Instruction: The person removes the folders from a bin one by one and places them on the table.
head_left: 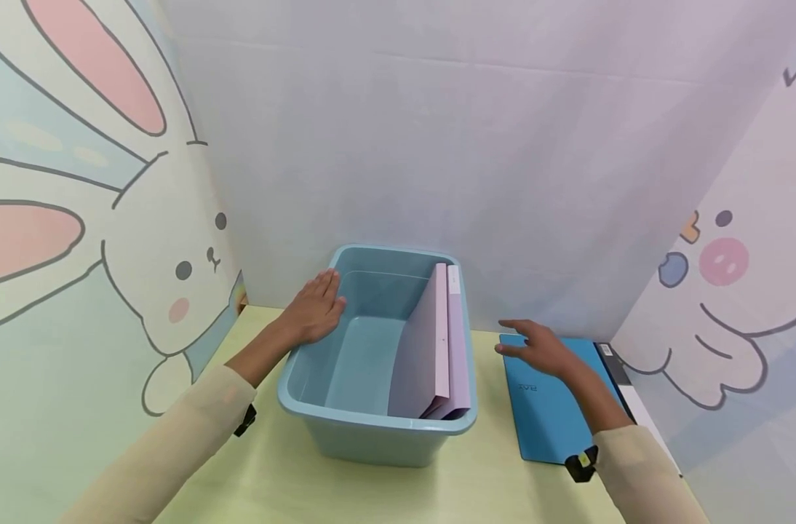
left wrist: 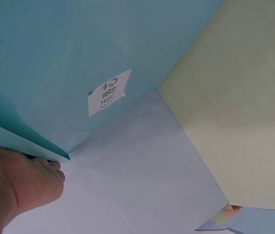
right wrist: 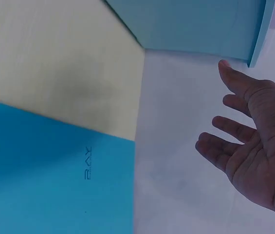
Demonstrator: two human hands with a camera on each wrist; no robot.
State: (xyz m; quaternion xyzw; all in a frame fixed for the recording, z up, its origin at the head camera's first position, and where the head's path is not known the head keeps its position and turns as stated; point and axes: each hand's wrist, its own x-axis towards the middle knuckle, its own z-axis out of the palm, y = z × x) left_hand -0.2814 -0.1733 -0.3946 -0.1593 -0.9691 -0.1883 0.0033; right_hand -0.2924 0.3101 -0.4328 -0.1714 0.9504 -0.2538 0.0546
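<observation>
Right grip (head_left: 535, 349), fingers apart, hangs near the blue folder (head_left: 548, 411), left grip (head_left: 311, 309) straight-fingered at the bin (head_left: 375, 442).

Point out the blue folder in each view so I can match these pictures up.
Head: the blue folder lies on the table, right of centre, partly hidden by the right hand and forearm.
Left wrist: not in it.
Right wrist: the folder fills the lower left, its dark lettering near the edge.
Shared landmark: the light blue bin, central in head, upper left in left wrist, top in right wrist.
</observation>
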